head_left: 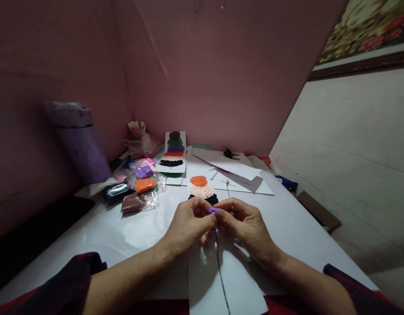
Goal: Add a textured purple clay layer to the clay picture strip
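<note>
Purple clay [214,210] (both hands' grip)

White table [287,227], clay packets [136,188], paper sheets [235,170], clay-layered card [202,189], purple bin [79,142]

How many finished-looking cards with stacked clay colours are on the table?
2: one clay card propped near the back wall, another card lying just beyond the hands, its lower part hidden by fingers.

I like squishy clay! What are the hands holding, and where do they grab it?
A small purple clay lump, pinched at its sides between the fingertips of the left hand and the right hand, above the white paper.
</note>
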A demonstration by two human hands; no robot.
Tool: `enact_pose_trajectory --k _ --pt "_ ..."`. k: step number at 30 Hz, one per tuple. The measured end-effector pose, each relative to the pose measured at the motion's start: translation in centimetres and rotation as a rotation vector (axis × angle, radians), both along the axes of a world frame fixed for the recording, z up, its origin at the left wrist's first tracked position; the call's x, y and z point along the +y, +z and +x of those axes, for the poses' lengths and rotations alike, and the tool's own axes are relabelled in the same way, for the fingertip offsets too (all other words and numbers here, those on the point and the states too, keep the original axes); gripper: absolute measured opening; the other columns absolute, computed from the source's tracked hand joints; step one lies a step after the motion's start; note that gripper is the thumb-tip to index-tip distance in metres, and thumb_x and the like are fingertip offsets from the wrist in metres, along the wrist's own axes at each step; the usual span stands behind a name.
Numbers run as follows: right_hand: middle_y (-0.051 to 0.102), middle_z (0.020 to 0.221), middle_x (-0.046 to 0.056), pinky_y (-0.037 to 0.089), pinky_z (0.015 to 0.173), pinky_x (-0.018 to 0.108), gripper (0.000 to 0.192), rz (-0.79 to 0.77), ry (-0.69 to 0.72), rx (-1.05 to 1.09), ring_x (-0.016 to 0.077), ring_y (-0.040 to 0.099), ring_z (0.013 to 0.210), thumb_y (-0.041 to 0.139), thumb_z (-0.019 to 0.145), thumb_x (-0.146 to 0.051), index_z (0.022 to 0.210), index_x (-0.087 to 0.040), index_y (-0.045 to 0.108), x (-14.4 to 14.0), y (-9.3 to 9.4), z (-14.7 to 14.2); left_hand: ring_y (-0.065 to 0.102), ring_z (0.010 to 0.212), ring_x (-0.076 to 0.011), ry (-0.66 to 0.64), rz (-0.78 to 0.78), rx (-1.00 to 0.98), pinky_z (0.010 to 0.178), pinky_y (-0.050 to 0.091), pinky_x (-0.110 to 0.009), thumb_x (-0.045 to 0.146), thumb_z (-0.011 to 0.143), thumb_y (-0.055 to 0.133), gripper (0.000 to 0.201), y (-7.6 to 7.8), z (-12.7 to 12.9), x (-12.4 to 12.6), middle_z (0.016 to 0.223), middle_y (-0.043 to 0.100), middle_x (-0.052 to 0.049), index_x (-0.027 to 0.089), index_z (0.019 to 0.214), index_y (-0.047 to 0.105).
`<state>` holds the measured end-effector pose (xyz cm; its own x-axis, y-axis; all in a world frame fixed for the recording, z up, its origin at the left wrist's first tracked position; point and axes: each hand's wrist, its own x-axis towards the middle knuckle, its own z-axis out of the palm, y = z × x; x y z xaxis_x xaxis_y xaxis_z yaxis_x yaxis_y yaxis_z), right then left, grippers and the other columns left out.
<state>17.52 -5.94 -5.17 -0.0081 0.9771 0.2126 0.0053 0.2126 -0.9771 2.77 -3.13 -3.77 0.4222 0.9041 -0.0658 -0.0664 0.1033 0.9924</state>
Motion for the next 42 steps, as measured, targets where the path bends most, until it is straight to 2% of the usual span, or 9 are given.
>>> enact_pose_trajectory --k 6,11,16,19,24,30,33,38,42 --pt "0.064 0.058 0.001 0.042 0.044 0.021 0.027 -0.037 -0.054 0.044 0.0107 0.054 0.049 0.075 0.074 -0.04 0.074 -0.015 0.066 -0.04 0.3 -0.03 0.048 0.035 -0.0074 0.062 -0.088 -0.098 0.036 0.036 -0.018 0.021 0.064 0.068 0.015 -0.03 0.24 0.03 0.051 0.062 0.001 0.014 0.067 0.054" --pt "0.058 0.052 -0.003 0.038 0.04 0.02 0.03 -0.075 -0.165 0.135 0.0084 0.048 0.043 0.079 0.068 -0.04 0.071 -0.015 0.062 0.26 0.09 0.06 0.042 0.032 -0.0056 0.165 -0.116 -0.197 0.034 0.03 -0.016 0.018 0.066 0.066 0.013 -0.37 0.02 0.19 0.043 0.053 0.005 0.015 0.069 0.053" --pt "0.058 0.054 -0.003 0.041 0.04 0.02 0.034 -0.071 -0.161 0.122 0.0087 0.049 0.045 0.078 0.069 -0.045 0.076 -0.015 0.063 0.47 -0.03 0.17 0.048 0.038 -0.0056 0.07 -0.083 -0.24 0.035 0.036 -0.016 0.022 0.067 0.073 0.024 -0.47 -0.31 0.4 0.059 0.06 0.004 0.013 0.082 0.057" --pt "0.059 0.058 -0.002 0.041 0.038 0.02 0.036 -0.072 -0.098 0.09 0.0086 0.05 0.043 0.076 0.072 -0.048 0.08 -0.015 0.064 0.27 -0.01 0.25 0.053 0.044 -0.0073 -0.012 -0.075 -0.199 0.037 0.042 -0.019 0.023 0.065 0.078 0.035 -0.57 -0.29 0.48 0.071 0.064 0.0 0.013 0.09 0.057" --pt "0.066 0.069 0.001 0.044 0.043 0.02 0.031 -0.003 -0.007 0.057 0.0088 0.053 0.047 0.076 0.074 -0.043 0.085 -0.016 0.066 -0.18 0.05 0.17 0.054 0.043 -0.0086 -0.05 -0.019 -0.121 0.038 0.042 -0.02 0.026 0.062 0.079 0.036 -0.81 -0.03 0.55 0.066 0.064 0.0 0.013 0.082 0.053" --pt "0.061 0.062 -0.001 0.044 0.043 0.021 0.03 -0.027 -0.099 0.063 0.0088 0.05 0.046 0.074 0.076 -0.044 0.081 -0.016 0.065 0.22 0.04 0.16 0.059 0.051 -0.0126 -0.105 -0.032 -0.152 0.042 0.048 -0.023 0.03 0.058 0.082 0.043 -0.46 0.0 0.47 0.069 0.065 -0.003 0.012 0.087 0.056" --pt "0.061 0.061 -0.001 0.045 0.043 0.021 0.03 -0.03 -0.094 0.062 0.0094 0.052 0.048 0.074 0.076 -0.044 0.082 -0.016 0.065 0.23 -0.01 0.24 0.059 0.05 -0.0129 -0.09 -0.045 -0.157 0.043 0.049 -0.025 0.035 0.063 0.078 0.041 -0.2 -0.12 0.43 0.067 0.065 -0.004 0.011 0.089 0.059" --pt "0.064 0.066 0.0 0.045 0.047 0.02 0.024 0.021 -0.005 0.027 0.0108 0.058 0.055 0.072 0.08 -0.04 0.085 -0.017 0.066 -0.29 0.07 0.19 0.054 0.044 -0.0092 -0.035 -0.028 -0.047 0.038 0.042 -0.02 0.034 0.067 0.077 0.031 -0.05 -0.22 0.41 0.065 0.066 -0.004 0.011 0.082 0.062" --pt "0.066 0.066 0.0 0.045 0.048 0.021 0.022 0.051 0.001 0.004 0.0126 0.06 0.056 0.075 0.076 -0.037 0.084 -0.019 0.066 -0.37 0.15 0.06 0.051 0.041 -0.0079 -0.017 -0.014 -0.038 0.038 0.039 -0.019 0.034 0.067 0.076 0.027 0.09 -0.14 0.38 0.059 0.064 -0.002 0.012 0.072 0.062"
